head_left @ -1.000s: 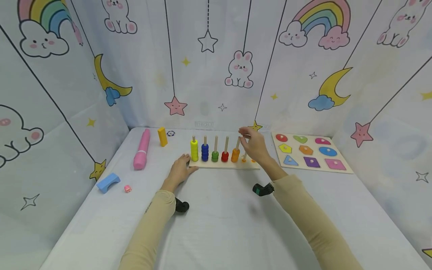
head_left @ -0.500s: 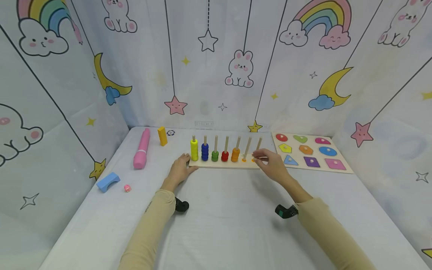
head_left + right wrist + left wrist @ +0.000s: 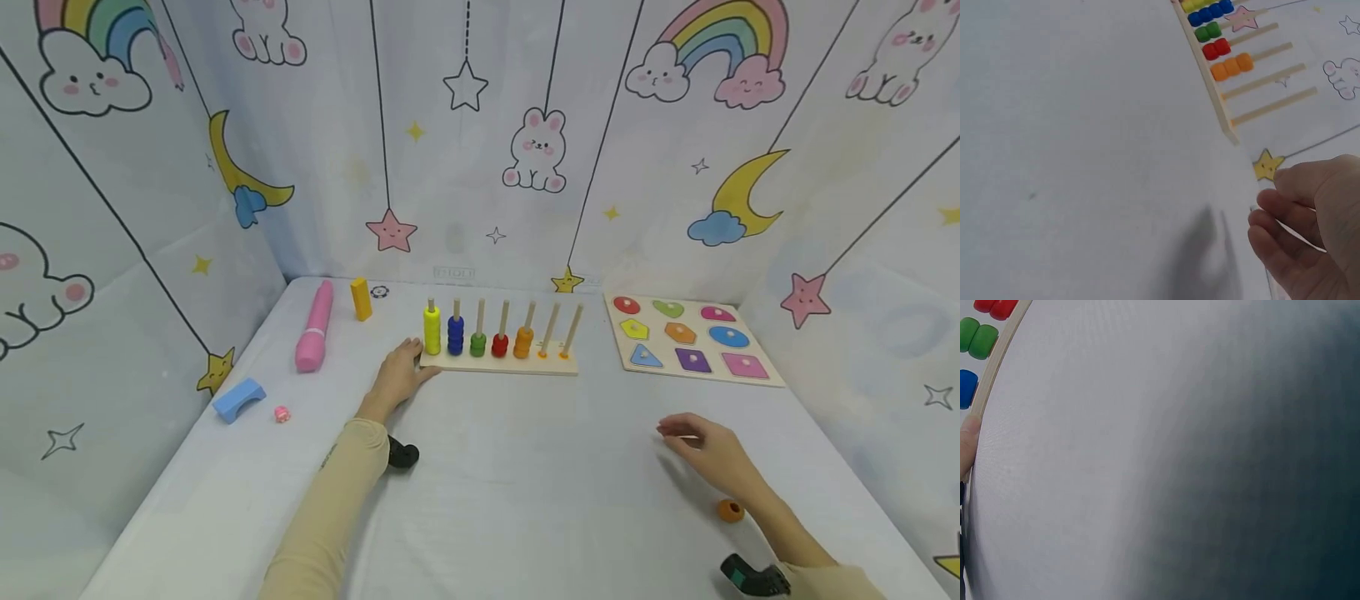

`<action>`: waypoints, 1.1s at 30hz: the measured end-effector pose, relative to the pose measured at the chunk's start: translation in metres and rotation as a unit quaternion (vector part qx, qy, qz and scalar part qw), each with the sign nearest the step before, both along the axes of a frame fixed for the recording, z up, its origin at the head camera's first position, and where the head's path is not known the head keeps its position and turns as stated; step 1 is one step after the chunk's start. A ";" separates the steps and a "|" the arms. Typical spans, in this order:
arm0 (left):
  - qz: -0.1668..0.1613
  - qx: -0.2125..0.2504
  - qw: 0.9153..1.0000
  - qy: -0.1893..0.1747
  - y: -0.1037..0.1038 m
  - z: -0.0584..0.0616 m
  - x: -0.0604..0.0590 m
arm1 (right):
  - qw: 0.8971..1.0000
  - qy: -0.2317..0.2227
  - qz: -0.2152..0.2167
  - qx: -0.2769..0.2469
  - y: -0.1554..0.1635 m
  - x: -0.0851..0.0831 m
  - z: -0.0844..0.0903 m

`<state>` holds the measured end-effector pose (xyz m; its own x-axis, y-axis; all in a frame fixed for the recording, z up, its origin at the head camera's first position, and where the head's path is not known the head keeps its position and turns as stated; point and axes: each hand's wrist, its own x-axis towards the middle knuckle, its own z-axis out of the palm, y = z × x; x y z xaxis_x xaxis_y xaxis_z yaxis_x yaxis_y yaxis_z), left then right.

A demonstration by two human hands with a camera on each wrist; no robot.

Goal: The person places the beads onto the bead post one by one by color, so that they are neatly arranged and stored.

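Nothing is held by the right hand; its fingers hang loosely curled above the table. An orange bead lies just at its 5 o'clock: judged light, hard, prone to rolling, best pinched across its sides. The peg board is steadied at 9 o'clock by the flat left hand; the shape puzzle lies at 3 o'clock.

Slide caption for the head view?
Left hand touches peg board; right hand hovers near orange ring.

Shape puzzle board beyond the right hand, pink cylinder, yellow block, blue arch outward of the left hand.
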<state>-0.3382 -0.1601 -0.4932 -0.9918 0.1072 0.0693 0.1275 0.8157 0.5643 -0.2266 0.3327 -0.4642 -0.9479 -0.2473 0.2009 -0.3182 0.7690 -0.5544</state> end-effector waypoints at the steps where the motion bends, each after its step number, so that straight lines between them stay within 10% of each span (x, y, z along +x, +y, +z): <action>1: -0.001 0.001 1.000 0.000 0.000 0.000 0.000 | 1.000 -0.002 -0.010 -0.002 0.005 0.007 -0.001; 14: 0.005 -0.006 1.000 -0.002 0.000 -0.002 -0.002 | 0.996 0.000 -0.073 -0.045 0.034 0.067 -0.014; 33: 0.004 -0.006 1.000 -0.005 0.001 -0.001 -0.001 | 0.989 -0.011 -0.149 0.012 0.037 0.099 -0.029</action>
<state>-0.3391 -0.1588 -0.4947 -0.9932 0.1009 0.0581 0.1162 0.8234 0.5555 -0.1279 0.3694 -0.4936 -0.9835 0.0400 0.1765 -0.0625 0.8402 -0.5386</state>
